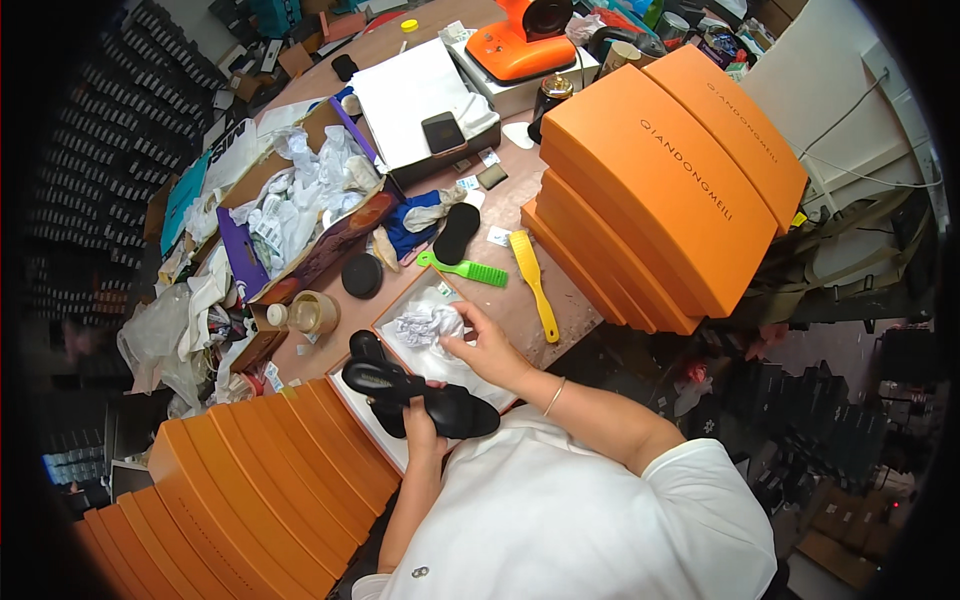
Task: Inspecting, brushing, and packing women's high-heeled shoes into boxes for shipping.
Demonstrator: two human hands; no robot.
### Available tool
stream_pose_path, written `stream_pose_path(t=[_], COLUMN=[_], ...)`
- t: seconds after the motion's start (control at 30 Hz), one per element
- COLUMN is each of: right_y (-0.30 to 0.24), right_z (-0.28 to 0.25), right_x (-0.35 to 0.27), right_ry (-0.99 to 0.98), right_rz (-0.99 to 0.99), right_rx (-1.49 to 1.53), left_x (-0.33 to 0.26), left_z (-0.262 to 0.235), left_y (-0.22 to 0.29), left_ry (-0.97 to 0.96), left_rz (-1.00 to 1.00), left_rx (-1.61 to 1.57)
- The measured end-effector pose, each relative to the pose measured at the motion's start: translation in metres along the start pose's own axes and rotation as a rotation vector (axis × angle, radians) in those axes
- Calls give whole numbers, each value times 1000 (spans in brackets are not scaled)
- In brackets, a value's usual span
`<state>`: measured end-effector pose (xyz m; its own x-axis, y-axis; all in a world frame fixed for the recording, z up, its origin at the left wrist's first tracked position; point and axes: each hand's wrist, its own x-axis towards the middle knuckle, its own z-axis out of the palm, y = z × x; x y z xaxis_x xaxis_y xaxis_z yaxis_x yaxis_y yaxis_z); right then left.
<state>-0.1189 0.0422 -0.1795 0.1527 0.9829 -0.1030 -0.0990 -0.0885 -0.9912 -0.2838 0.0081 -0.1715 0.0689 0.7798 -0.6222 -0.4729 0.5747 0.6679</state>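
My left hand point(422, 432) is wrapped round a black shoe point(462, 411), its toe pointing right toward my shirt. Part of a second black shoe point(365, 347) shows behind it, and I cannot tell whether it is held too. In my right hand point(484, 347) a wad of crumpled white paper point(424, 326) is pinched between thumb and fingers. Both hands are over an open shallow box point(398, 297) lined with white paper. Just beyond that box lie a green brush point(470, 270) and a yellow brush point(535, 285), neither touched by a hand.
Orange shoe boxes point(640, 170) are stacked at the right, and more orange boxes point(260, 480) stand at the lower left. A purple carton point(243, 255) overflows with crumpled paper. A glass jar point(313, 314), a round black tin point(362, 275) and a black pad point(457, 233) sit nearby.
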Motion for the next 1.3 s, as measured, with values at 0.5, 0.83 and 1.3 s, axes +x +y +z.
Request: stream_pose_path(t=[0.5, 0.83, 1.3], right_y=[-89, -119, 7], right_z=[-81, -81, -28], right_x=[-10, -3, 21], right_ry=[51, -271, -474], right_rz=[-276, -701, -199], right_rx=[-725, -1382, -878], left_x=[44, 26, -7], left_z=[16, 37, -80], left_y=[64, 76, 67], left_ry=[-199, -306, -191], left_rz=[477, 383, 105], left_rx=[-78, -24, -91])
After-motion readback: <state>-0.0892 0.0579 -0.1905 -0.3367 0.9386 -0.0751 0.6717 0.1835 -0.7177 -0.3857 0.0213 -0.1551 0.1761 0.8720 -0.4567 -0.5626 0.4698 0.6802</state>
